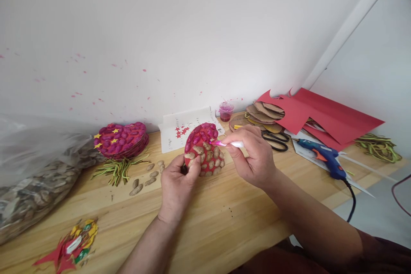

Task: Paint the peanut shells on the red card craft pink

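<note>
My left hand (177,180) grips the lower left edge of a round red disc (204,150) covered with peanut shells, tilted up over the wooden bench (199,222). The shells on its upper part are painted pink; the lower ones are plain tan. My right hand (253,154) pinches a white-handled paintbrush (229,143), and its pink tip touches the disc's upper right shells.
A stack of pink-painted shell discs with yellow stars (121,139) lies at the left, with green strips (118,170), loose peanuts (146,178) and a clear bag of shells (35,180). Paint cup (226,111), scissors (275,140), blue glue gun (323,156) and red paper (324,115) sit at the right.
</note>
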### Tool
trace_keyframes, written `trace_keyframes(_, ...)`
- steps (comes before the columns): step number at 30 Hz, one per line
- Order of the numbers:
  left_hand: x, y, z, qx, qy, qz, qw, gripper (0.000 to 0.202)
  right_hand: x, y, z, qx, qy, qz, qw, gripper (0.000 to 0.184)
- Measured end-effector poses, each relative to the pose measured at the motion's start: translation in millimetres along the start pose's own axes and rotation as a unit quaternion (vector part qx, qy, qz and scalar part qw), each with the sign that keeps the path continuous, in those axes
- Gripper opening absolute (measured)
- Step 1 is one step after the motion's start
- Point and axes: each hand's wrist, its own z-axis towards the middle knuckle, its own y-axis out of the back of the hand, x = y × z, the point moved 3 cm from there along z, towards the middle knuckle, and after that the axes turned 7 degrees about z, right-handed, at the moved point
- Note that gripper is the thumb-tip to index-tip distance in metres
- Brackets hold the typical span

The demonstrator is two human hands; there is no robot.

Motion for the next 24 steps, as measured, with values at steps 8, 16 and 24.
trace_keyframes(8,3.0,1.4,0.2,0.011,0.018,-0.023,1.000,0.030,-2.1,-2.1,-1.4,0.027,0.003,0.005,1.000,0.008)
trace_keyframes(16,-1.3,5.7,3.2,-0.005,0.006,-0.001,1.000,0.029,-2.0,-4.5,-1.0,0.053,0.010,0.017,0.998,0.007)
trace_keyframes(24,0.4,9.7,6.5,-0.010,0.022,0.040,0.999,0.030,-1.8,-5.9,-1.5,0.084,0.007,0.032,0.996,0.008)
